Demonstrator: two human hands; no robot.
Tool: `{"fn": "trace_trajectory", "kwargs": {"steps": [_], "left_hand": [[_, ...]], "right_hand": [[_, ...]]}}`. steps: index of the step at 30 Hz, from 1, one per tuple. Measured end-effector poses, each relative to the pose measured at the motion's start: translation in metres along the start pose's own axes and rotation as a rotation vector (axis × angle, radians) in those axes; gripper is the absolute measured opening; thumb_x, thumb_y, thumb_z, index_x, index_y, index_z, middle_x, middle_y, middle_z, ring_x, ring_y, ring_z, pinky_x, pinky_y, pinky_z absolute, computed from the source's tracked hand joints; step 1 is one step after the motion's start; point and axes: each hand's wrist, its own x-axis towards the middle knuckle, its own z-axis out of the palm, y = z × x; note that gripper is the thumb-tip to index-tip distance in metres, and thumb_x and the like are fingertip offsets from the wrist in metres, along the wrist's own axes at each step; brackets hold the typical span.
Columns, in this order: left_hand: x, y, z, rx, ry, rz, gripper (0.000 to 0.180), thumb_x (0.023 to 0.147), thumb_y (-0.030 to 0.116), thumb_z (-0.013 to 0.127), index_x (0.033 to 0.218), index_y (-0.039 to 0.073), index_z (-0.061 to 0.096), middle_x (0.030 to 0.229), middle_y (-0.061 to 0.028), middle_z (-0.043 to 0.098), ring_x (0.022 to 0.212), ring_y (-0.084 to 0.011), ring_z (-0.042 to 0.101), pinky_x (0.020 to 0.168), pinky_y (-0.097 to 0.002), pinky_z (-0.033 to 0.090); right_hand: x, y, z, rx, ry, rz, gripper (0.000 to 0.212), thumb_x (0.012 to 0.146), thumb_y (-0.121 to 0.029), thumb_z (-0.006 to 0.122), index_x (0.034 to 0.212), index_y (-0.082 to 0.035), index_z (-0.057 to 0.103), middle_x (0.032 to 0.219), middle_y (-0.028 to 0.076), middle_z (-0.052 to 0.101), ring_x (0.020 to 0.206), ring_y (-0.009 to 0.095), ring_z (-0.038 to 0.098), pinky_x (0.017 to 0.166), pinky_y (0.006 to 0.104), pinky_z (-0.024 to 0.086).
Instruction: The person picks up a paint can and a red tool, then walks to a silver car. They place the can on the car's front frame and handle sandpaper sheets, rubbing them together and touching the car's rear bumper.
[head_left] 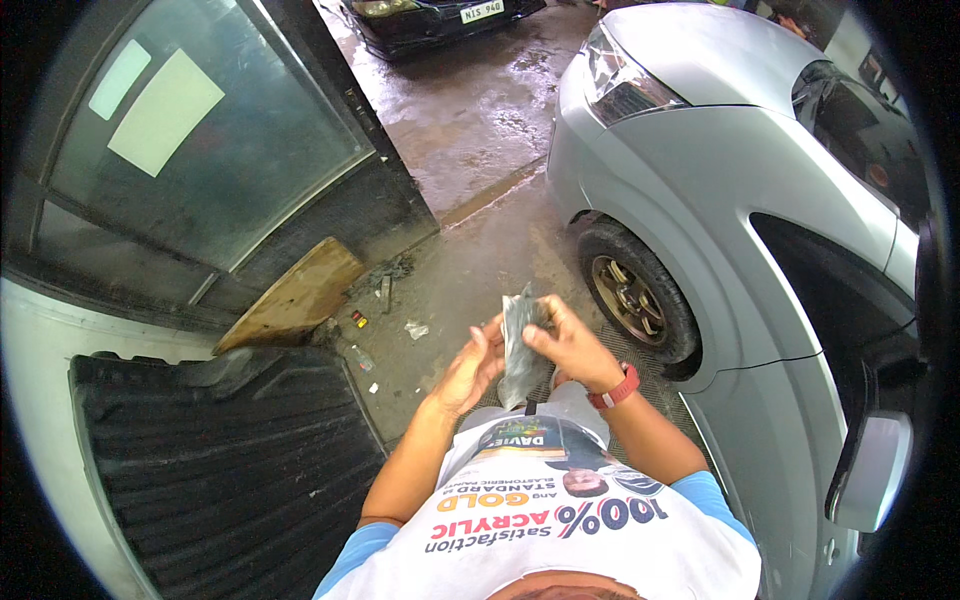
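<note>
A crumpled gray sheet [521, 362], soft like cloth or thin plastic, is held up in front of the person's waist, above the floor. The right hand [570, 342] has a narrow grip on its right side, with the thumb pressed on the surface. The left hand [470, 368] is at its left side, partly curled, its fingertips partly hidden by the sheet; whether its grip is closed on the sheet, I cannot tell. A red watch band [615, 388] circles the right wrist. The person wears a white printed shirt [560, 500] with light blue sleeves.

Beyond the hands, to the left, a crumpled pale scrap [416, 329] and a small red-and-yellow item [359, 319] lie on the gray floor [480, 265]. To the right stands a silver car [720, 160], its front wheel [632, 295] close to the person. At near left is a black ribbed panel [230, 450]; beyond it, a wooden board [295, 295] leans below a dark-framed window [240, 150]. At the far side, a black car [430, 28] stands on wet ground.
</note>
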Motion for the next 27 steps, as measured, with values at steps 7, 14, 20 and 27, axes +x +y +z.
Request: {"fn": "trace_trajectory", "kwargs": {"steps": [7,14,20,27], "left_hand": [[0.003,0.006,-0.019,0.110,0.155,0.119,0.065,0.098,0.008,0.083,0.156,0.004,0.055,0.131,-0.0070,0.074,0.125,-0.0200,0.068,0.111,-0.0391,0.052],[-0.006,0.015,-0.011,0.779,0.067,0.302,0.045,0.111,0.025,0.066,0.148,0.000,0.061,0.145,-0.0128,0.070,0.134,-0.0243,0.064,0.114,-0.0384,0.048],[-0.009,0.017,0.006,0.714,-0.015,0.197,0.052,0.113,0.030,0.059,0.156,0.002,0.056,0.154,-0.0198,0.065,0.141,-0.0374,0.061,0.119,-0.0467,0.045],[-0.011,0.024,0.009,0.833,-0.022,0.090,0.053,0.112,0.033,0.058,0.157,0.005,0.055,0.149,-0.0253,0.066,0.140,-0.0383,0.062,0.118,-0.0491,0.046]], "right_hand": [[-0.014,0.035,0.001,0.565,0.041,0.036,0.054,0.107,-0.042,0.074,0.144,-0.005,0.059,0.134,0.006,0.069,0.127,0.018,0.066,0.110,0.0388,0.053],[-0.014,0.039,0.000,0.722,0.297,0.504,0.024,0.113,-0.035,0.066,0.124,-0.013,0.070,0.098,-0.004,0.074,0.079,0.013,0.072,0.063,0.0392,0.063],[0.001,0.017,-0.010,0.187,0.597,-0.195,0.035,0.105,-0.022,0.076,0.131,-0.005,0.059,0.118,0.006,0.068,0.108,0.014,0.065,0.098,0.0335,0.056],[0.006,0.023,-0.002,0.177,0.645,-0.224,0.032,0.101,-0.015,0.078,0.125,-0.006,0.059,0.109,0.003,0.067,0.099,0.012,0.064,0.088,0.0321,0.056]]}}
